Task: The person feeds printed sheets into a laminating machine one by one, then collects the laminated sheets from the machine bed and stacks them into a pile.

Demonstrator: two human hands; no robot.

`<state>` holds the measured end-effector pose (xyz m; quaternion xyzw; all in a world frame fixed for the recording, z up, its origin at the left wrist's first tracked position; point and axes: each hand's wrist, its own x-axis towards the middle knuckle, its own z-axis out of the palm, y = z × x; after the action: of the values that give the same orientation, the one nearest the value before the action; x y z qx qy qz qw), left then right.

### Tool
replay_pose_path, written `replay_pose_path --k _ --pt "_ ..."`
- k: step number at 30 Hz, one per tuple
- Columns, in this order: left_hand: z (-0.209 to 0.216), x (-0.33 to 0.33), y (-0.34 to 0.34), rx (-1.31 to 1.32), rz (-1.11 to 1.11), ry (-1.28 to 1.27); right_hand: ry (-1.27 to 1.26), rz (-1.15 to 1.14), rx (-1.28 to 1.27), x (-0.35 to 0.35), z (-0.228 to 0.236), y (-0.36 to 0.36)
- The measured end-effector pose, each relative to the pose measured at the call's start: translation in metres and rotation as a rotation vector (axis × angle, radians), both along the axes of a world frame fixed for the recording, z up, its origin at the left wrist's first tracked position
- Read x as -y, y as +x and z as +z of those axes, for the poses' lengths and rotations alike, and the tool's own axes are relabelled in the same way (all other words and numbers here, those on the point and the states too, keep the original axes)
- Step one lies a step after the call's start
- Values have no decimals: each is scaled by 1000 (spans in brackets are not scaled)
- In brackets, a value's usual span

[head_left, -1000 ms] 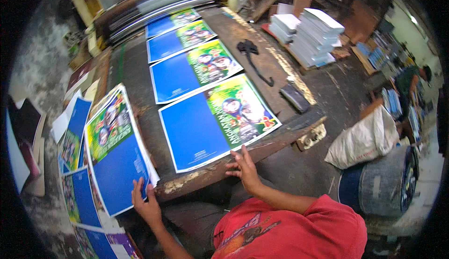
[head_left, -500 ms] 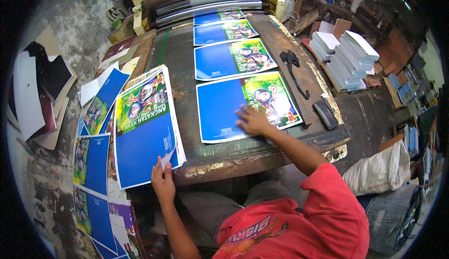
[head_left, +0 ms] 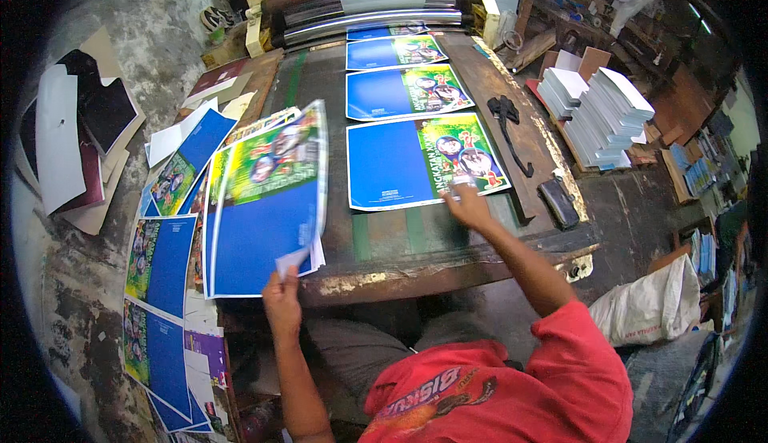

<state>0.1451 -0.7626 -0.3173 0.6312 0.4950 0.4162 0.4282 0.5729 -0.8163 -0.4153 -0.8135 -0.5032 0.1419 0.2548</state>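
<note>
My left hand [head_left: 282,299] pinches the near right corner of a printed sheet [head_left: 268,227], blue with a green and yellow picture panel. This sheet bows up off the stack of like sheets [head_left: 210,263] at the table's left. My right hand [head_left: 470,205] rests at the near edge of another blue and green sheet [head_left: 384,163], fingers apart and slightly bent, not gripping it. Beyond it lie similar sheets [head_left: 376,95] in a line, the farthest reaching the shiny metal rollers [head_left: 368,20] at the far end.
A dark cord [head_left: 512,135] and a black pouch [head_left: 558,203] lie along the table's right edge. White paper stacks [head_left: 600,115] stand farther right. More printed sheets [head_left: 172,259] lie at the left, near dark and white offcuts [head_left: 60,139]. A white sack [head_left: 648,307] sits at lower right.
The line of sheets has moved away toward the rollers, my right hand following the nearest one. My left hand has raised the top sheet of the stack, which now bends upward.
</note>
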Motion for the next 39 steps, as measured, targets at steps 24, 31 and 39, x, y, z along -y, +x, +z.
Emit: replay_pose_path --k 24,31,39 --pt "-17 -32 -11 -521 -286 305 157 -295 -1833 87 -7 -163" --pt "-26 -30 12 -178 30 183 264 -331 -1819 56 -8 -141" --pt "-13 -23 8 -201 76 162 397 -370 -1738 33 -4 -137"
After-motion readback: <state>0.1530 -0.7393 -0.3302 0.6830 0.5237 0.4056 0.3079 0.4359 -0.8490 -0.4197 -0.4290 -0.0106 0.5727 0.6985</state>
